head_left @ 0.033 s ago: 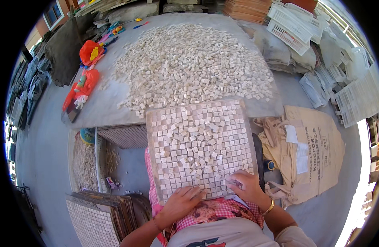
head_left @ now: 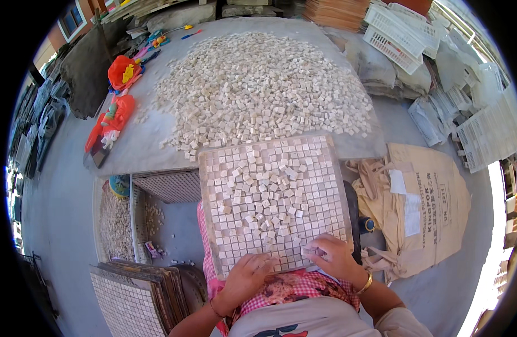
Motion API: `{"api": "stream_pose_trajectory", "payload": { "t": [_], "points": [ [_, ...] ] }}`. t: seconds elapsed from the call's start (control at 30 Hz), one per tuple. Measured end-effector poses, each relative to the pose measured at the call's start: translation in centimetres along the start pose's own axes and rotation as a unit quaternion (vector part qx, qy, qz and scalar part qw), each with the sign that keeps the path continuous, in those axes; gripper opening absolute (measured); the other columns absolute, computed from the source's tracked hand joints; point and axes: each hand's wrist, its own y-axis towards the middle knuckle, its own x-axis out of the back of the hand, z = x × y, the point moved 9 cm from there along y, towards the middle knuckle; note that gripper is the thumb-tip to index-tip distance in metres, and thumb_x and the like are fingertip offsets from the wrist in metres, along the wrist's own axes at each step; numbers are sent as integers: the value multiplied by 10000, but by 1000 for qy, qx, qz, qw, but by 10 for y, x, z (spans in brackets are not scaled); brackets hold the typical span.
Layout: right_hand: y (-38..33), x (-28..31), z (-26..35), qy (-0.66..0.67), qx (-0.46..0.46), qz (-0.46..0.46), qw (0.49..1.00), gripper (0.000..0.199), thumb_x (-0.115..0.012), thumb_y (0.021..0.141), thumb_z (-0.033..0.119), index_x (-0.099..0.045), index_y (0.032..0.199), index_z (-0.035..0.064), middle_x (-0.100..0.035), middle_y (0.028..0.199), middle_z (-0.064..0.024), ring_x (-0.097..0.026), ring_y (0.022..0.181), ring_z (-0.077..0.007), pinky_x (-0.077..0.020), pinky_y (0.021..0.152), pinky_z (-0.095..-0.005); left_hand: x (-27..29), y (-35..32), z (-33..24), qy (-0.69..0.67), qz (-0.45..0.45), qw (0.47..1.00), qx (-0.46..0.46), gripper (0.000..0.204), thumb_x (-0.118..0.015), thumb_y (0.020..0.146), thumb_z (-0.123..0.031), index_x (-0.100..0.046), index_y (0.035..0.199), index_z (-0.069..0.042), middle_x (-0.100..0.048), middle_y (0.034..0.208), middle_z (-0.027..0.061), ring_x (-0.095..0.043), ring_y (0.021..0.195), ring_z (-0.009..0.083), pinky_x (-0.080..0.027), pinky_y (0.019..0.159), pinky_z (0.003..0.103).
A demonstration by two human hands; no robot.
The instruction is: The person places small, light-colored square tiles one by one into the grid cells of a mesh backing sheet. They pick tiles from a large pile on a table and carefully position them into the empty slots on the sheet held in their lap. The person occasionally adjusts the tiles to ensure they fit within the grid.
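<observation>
A square tray point(head_left: 320, 219) rests on my lap, its grid of slots mostly filled with small pale stone tiles. A loose heap of stone tiles point(head_left: 270, 194) lies on top of the tray's middle. At the tray's near edge my left hand point(head_left: 248, 276) lies with fingers stretched out, resting on the rim and holding nothing I can see. Over the near right part of the grid, my right hand point(head_left: 336, 258) has its fingers bent and closed at the tips on a small stone tile, which is mostly hidden by them.
A large pile of stone tiles point(head_left: 264, 84) covers the table point(head_left: 129, 149) ahead. Filled trays point(head_left: 126, 297) lean at lower left, near a crate point(head_left: 117, 219) of tiles. A tan sack point(head_left: 432, 213) lies on the right; white plastic baskets point(head_left: 393, 42) stand beyond. Red toys point(head_left: 121, 115) sit at the table's left.
My right hand has shifted slightly left, its fingers more bent. My left hand has drawn back a little to the left. The tray and heap look the same.
</observation>
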Motion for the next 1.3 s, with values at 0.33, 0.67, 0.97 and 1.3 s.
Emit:
{"api": "stream_pose_trajectory", "payload": {
  "t": [0.33, 0.67, 0.97, 1.3],
  "points": [
    [18, -32, 11, -63, 89, 26, 994, 153, -655, 784, 148, -609, 907, 69, -585, 818, -81, -587, 734, -261, -485, 639, -346, -11, -25, 37, -586, -110, 731, 331, 189, -549, 908, -34, -575, 1076, 46, -618, 926, 63, -594, 806, 107, -495, 727, 235],
    [22, -50, 17, -220, 141, 89, 961, 64, -624, 772, 126, -591, 814, 91, -540, 767, -50, -562, 693, -240, -473, 621, -350, 13, -60, 61, -564, -235, 698, 374, 214, -583, 862, -12, -577, 1068, 46, -623, 904, 72, -595, 777, 131, -494, 717, 249],
    [15, -37, 7, -149, 89, 61, 983, 200, -664, 769, 142, -610, 944, 59, -576, 883, -87, -597, 760, -263, -498, 648, -348, 7, -78, 72, -564, -251, 693, 371, 214, -592, 854, -25, -577, 1058, 35, -628, 914, 66, -581, 798, 117, -486, 718, 243],
    [19, -52, 23, -209, 102, 79, 969, 236, -673, 735, 137, -566, 928, 55, -516, 907, -99, -562, 797, -289, -482, 693, -371, -15, -56, 49, -526, -173, 749, 364, 222, -577, 851, 50, -585, 1073, 33, -594, 978, 54, -591, 861, 108, -475, 767, 221]
  ]
}}
